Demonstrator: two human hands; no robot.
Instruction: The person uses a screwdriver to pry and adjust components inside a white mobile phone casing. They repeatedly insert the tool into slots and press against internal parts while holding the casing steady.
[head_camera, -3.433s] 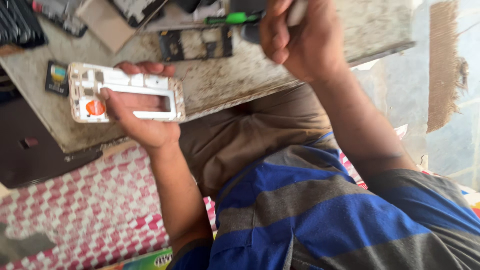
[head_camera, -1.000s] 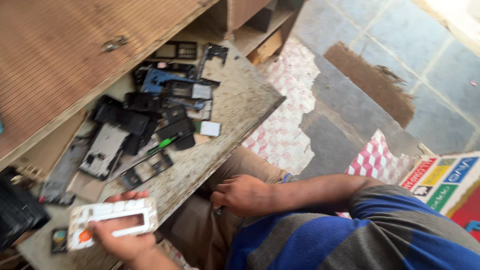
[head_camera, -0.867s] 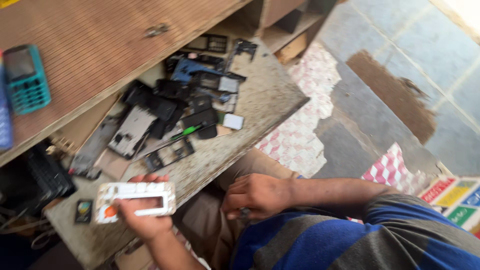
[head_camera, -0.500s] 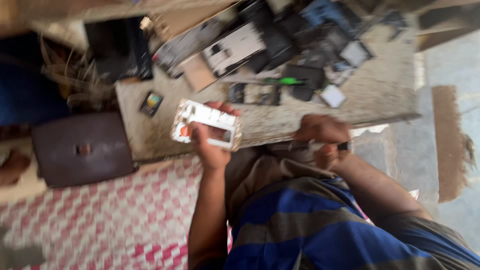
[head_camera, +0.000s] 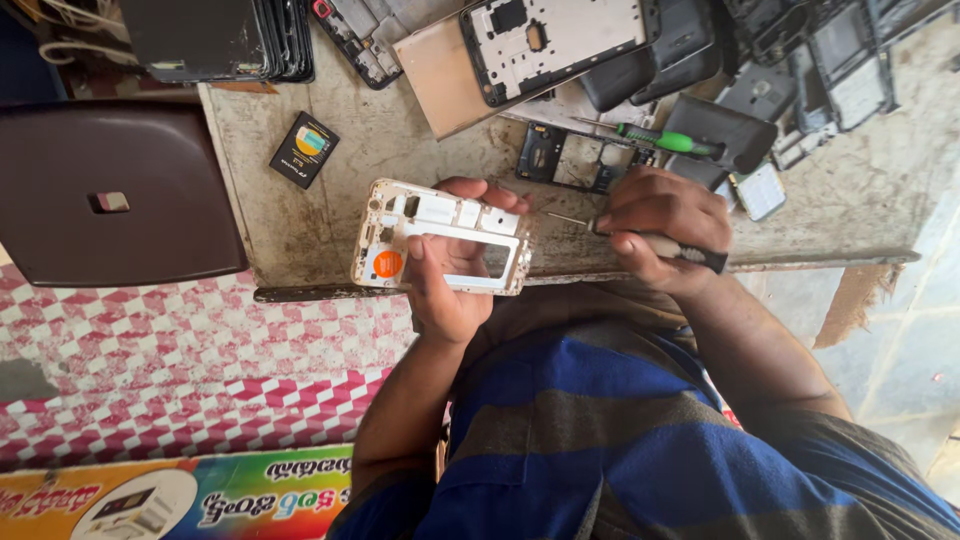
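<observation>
Holding a white phone frame (head_camera: 440, 240) over the near edge of the desk (head_camera: 330, 215), the left hand (head_camera: 447, 268) had its fingers (head_camera: 415, 262) wrapped round the frame's long sides, thumb across the face beside an orange sticker. The right hand (head_camera: 662, 228), just to the right, had its fingers closed on a small screwdriver (head_camera: 640, 238) — its thin metal tip pointed toward the frame's right end, close to it, though contact could not be made out. The frame looked light and thin, a stiff shell with a large open window in the middle; it would likely flex or crack if squeezed across that gap, so the outer rails seemed the safer place to grip. Farther back on the desk lay a green-handled screwdriver (head_camera: 668, 141), a dark open phone frame (head_camera: 582, 162), a small black battery (head_camera: 304, 149) to the left, and a heap of dark phone shells (head_camera: 800, 60) — well apart from both hands.
</observation>
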